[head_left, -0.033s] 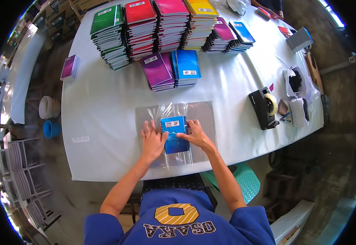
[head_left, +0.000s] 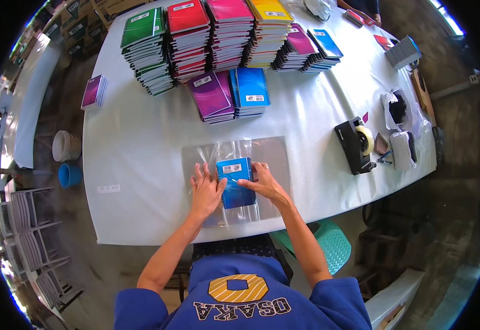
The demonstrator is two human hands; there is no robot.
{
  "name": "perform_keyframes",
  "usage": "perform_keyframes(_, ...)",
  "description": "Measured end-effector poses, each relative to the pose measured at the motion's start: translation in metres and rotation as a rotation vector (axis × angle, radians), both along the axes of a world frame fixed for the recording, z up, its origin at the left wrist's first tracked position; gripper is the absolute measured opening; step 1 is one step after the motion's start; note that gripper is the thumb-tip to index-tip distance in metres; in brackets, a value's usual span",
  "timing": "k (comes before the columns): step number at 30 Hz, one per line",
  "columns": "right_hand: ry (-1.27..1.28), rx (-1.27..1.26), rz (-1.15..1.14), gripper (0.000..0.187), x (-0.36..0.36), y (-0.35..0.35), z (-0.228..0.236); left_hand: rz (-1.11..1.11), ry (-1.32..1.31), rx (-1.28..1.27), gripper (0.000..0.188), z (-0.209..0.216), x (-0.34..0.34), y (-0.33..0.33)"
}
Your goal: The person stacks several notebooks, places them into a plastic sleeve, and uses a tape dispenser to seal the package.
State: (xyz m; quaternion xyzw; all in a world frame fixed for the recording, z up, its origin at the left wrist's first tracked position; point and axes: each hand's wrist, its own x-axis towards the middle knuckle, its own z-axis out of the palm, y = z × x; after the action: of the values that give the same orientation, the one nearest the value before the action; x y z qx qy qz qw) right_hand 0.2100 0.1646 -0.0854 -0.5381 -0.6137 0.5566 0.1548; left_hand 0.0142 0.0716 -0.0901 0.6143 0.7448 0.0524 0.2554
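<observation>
A blue spiral notebook (head_left: 239, 193) with a white label lies on a sheet of clear plastic film (head_left: 233, 149) near the table's front edge. Under the film is a grey rectangular mat (head_left: 270, 159). At the notebook's left edge is my left hand (head_left: 204, 190), its fingers spread flat on the film and its thumb on the cover. My right hand (head_left: 264, 181) grips the opposite edge, thumb on the cover and fingers bent along the side. The right fingertips are partly hidden.
Tall stacks of green (head_left: 142, 27), red (head_left: 187, 16), pink (head_left: 229, 11) and yellow notebooks (head_left: 273, 11) stand at the back. Shorter purple (head_left: 211, 93) and blue stacks (head_left: 252, 88) sit nearer. At right is a black tape dispenser (head_left: 352, 148). Another person's hand (head_left: 378, 20) shows far right.
</observation>
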Motion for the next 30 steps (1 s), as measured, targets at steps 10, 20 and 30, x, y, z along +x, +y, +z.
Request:
perform_keyframes(10, 0.639, 0.250, -0.045, 0.087, 0.051, -0.029, 0.072, -0.022, -1.201, 0.287, 0.099, 0.052, 0.027, 0.018)
perform_keyframes(20, 0.535, 0.361, -0.086, 0.087, 0.099, -0.013, 0.042, -0.152, -0.971, 0.499, 0.086, 0.063, 0.063, 0.051)
perform_keyframes(30, 0.522, 0.536, -0.192, 0.050, 0.116, -0.022, 0.040, 0.088, -1.081, 0.552, 0.041, 0.102, 0.024, 0.041)
